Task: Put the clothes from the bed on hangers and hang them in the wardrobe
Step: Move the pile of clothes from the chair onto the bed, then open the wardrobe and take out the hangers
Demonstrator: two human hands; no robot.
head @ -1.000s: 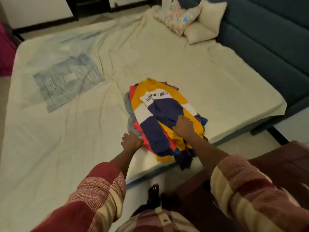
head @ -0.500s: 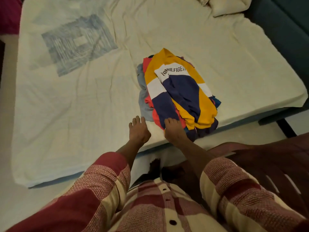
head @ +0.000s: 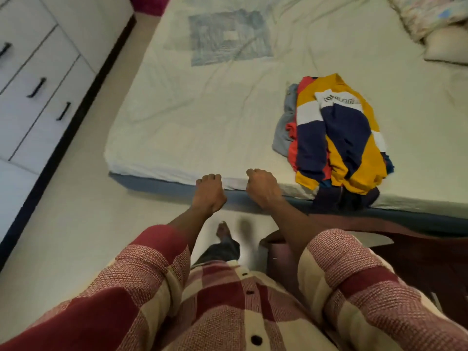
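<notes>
A pile of folded clothes (head: 336,138) lies on the bed (head: 202,122) near its front edge, topped by a yellow, navy and white shirt; grey, red and dark pieces stick out underneath. My left hand (head: 209,191) and my right hand (head: 263,188) hover side by side over the mattress edge, left of the pile and apart from it. The fingers of both hang loosely curled and hold nothing. No hanger is in view.
A white wardrobe front (head: 38,72) with drawers and black handles stands at the left, across a strip of pale floor (head: 76,236). Pillows (head: 440,46) lie at the bed's far right. A dark red-brown piece of furniture (head: 405,254) sits at my right.
My right hand has come off the clothes pile and both hands have drawn back to the bed's edge, left of it. The view has swung left, bringing the wardrobe front in.
</notes>
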